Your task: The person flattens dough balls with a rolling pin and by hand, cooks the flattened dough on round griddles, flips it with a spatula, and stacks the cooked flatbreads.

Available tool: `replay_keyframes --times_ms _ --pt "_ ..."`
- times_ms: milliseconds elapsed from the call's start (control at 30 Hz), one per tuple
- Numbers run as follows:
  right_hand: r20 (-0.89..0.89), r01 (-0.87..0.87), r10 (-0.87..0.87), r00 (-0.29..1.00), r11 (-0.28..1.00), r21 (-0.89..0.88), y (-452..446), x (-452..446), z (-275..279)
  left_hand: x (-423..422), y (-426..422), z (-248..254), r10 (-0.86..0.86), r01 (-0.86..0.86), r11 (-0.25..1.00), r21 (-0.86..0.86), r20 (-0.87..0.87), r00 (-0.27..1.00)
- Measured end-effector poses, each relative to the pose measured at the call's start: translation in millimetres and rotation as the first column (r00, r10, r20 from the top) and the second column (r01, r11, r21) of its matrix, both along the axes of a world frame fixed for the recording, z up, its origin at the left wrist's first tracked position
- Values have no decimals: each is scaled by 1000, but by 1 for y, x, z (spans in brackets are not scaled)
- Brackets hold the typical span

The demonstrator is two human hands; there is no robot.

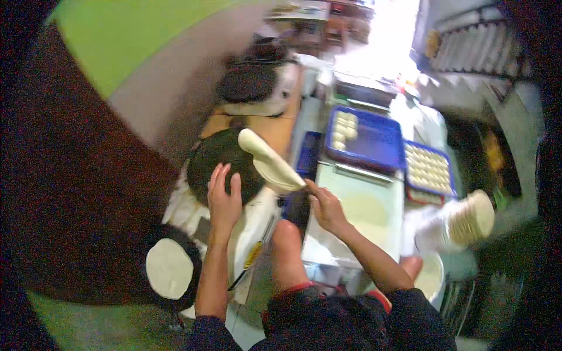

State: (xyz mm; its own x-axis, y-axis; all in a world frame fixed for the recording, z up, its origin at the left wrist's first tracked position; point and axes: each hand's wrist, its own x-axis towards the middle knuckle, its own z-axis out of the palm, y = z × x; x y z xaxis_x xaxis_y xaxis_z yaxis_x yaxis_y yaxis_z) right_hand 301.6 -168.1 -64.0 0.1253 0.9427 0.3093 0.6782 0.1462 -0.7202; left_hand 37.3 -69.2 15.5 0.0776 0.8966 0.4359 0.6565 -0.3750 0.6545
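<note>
Dough rounds, separately visible: 2. The first, the held dough round (270, 164), is thin, pale and pliable, seen nearly edge-on with a wavy fold, aloft over the right rim of the middle pan. Right hand (329, 209): grip narrow, fingertips pinching its near right end. Left hand (226, 196): grip wide, thumb apart from the fingers, holding nothing, over the near part of the middle pan. Round dark pans: 3, matte; far pan (249, 82) and middle pan (211, 161) along the wooden desk (285, 127), near pan (194, 248) at lower left. The second, the flat dough round (169, 268), is smooth, off-white, roughly oval, lying in the near pan. Blue rectangular trays: 2. Larger tray (377, 137) has smooth, rounded dough balls (344, 128) grouped toward its far left corner; smaller tray (449, 169), just beside its right edge, has more in close rows; blur prevents exact counts. Pale rectangular board (380, 187), 1, at the larger tray's near edge, bears a yellowish patch. Stack of thin discs (473, 217), 1, tilted, right of the board; layers too blurred to count. Yellow-handled tool (253, 255): 1, slender, between the forearms.
</note>
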Motion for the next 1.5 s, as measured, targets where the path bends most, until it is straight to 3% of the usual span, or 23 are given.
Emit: replay_keyframes --times_ms 67,133,200,267,367,433,533,567,600,667,767,867,933,1033,1133,1167,1267,1367,1400,1467,1500 --pt "121 109 -143 982 961 254 -83 73 -7 43 -25 -23 -164 162 982 -97 -8 987" --pt "119 381 -376 919 925 -19 -186 128 11 95 -49 -50 -290 287 950 -120 -5 957" --pt "262 649 -616 743 759 -57 -283 164 10 145 -70 -72 -464 466 852 -238 69 883" --pt "226 819 -795 563 574 -25 -362 177 3 190 -94 -90 -582 548 799 -246 -91 808" --pt "228 945 -917 327 320 -65 -458 185 -36 253 -137 -114 -761 715 620 -323 -26 648" --pt "272 977 -939 212 204 -59 -508 185 -82 281 -164 -134 -821 777 520 -356 42 569" --pt "138 968 -959 247 237 -83 -544 182 -112 310 -187 -140 -897 828 413 -379 -11 442" --pt "49 960 -967 249 240 -147 -554 181 -120 314 -194 -139 -911 838 399 -373 -58 407" --pt "-87 919 -978 192 210 -333 -559 182 -119 318 -198 -142 -913 829 395 -396 -70 401" --pt "-307 720 -952 6 217 -659 -562 183 -106 320 -202 -150 -915 809 391 -440 -90 393" --pt "-453 702 -891 -3 321 -636 -580 200 -177 309 -202 -165 -917 791 383 -477 -97 386" --pt "-51 845 -985 164 166 -508 -591 210 -223 294 -200 -166 -919 776 375 -507 -91 384" --pt "-124 888 -985 117 159 -432 -605 217 -252 283 -192 -168 -921 774 384 -503 -150 359" --pt "9 950 -993 116 108 -293 -620 224 -244 274 -191 -164 -901 737 423 -527 -162 401" --pt "163 937 -973 161 98 -337 -628 223 -247 269 -187 -172 -897 732 423 -535 -130 423" --pt "133 903 -987 95 30 -428 -626 223 -252 268 -185 -176 -897 741 430 -516 -153 413" --pt "-164 717 -976 -141 14 -697 -624 223 -262 264 -184 -180 -897 760 442 -476 -221 383" --pt "16 896 -989 -148 -141 -421 -605 205 -258 254 -184 -181 -901 776 422 -469 -308 305" --pt "-56 924 -983 -173 -143 -356 -594 200 -254 245 -184 -185 -900 784 407 -469 -353 255" --pt "-31 914 -979 -203 -178 -365 -576 196 -262 228 -179 -195 -884 807 383 -450 -432 178" --pt "-38 877 -976 -212 -173 -449 -571 193 -266 220 -177 -200 -874 821 371 -433 -462 151"
